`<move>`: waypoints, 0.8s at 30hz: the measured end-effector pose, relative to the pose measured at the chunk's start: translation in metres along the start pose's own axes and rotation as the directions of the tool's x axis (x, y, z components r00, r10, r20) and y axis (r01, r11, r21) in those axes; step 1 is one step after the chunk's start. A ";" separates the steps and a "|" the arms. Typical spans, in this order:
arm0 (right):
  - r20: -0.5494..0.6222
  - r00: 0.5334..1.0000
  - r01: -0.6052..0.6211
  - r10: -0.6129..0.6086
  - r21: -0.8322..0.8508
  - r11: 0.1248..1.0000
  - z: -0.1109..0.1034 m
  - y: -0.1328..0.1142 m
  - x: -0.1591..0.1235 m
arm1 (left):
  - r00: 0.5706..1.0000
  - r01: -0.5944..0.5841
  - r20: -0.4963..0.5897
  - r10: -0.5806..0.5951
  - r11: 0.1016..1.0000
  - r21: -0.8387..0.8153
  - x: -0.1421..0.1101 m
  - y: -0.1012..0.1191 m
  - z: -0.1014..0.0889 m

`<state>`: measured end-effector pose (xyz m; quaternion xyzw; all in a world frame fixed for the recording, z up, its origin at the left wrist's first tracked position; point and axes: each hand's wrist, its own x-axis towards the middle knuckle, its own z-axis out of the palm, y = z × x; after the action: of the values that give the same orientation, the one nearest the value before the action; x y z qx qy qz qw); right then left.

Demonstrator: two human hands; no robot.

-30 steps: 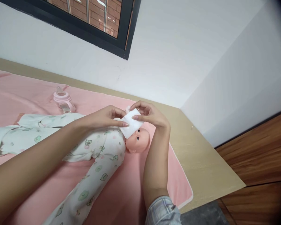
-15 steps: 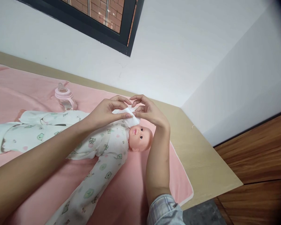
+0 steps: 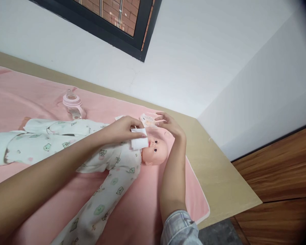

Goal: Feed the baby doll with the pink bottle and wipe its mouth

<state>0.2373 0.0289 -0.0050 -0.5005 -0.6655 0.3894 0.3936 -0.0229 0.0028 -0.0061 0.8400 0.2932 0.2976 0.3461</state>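
Note:
A baby doll (image 3: 156, 151) in a white printed sleepsuit lies on its back on a pink blanket (image 3: 148, 204), head to the right. My left hand (image 3: 123, 131) pinches a folded white wipe (image 3: 139, 143) and holds it against the doll's chin and mouth. My right hand (image 3: 169, 126) hovers just above the doll's forehead with its fingers spread, holding nothing. A small pack of wipes (image 3: 148, 119) lies on the blanket just behind my hands.
A pink baby bottle (image 3: 72, 105) stands on the blanket at the back left. The blanket covers a light wooden table (image 3: 219, 180) pushed into a white wall corner. A dark-framed window (image 3: 132, 41) is above. Wood flooring lies to the right.
The wipe, first held flat by both hands above the doll's face, was folded. My right hand let go and opened; my left hand lowered the wipe onto the doll's mouth.

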 end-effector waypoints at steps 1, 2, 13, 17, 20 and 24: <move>-0.017 0.999 -0.051 0.051 0.026 0.998 -0.002 0.014 0.005 | 1.000 0.004 0.028 -0.005 0.999 0.040 0.000 -0.001 0.003; -0.014 0.995 -0.102 0.103 0.068 0.992 -0.002 0.029 0.011 | 0.999 0.009 0.050 -0.013 0.998 0.069 0.001 -0.002 0.006; -0.067 0.918 -0.325 0.390 0.438 0.838 0.026 0.106 0.025 | 0.995 0.012 0.091 -0.036 0.968 0.250 -0.002 0.001 0.029; -0.129 0.910 -0.305 0.394 0.436 0.847 0.027 0.110 0.026 | 0.995 -0.031 0.099 -0.001 0.947 0.321 -0.002 -0.001 0.034; -0.138 0.908 -0.304 0.395 0.431 0.850 0.027 0.112 0.029 | 0.995 -0.045 0.099 0.010 0.932 0.360 -0.002 -0.001 0.036; -0.122 0.910 -0.314 0.396 0.420 0.852 0.026 0.112 0.031 | 0.994 -0.044 0.105 0.008 0.937 0.346 -0.002 0.003 0.033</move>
<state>0.2481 0.0780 -0.1131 -0.5634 -0.4260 0.5273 0.4723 -0.0007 -0.0139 -0.0236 0.9057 0.3121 0.2024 0.2031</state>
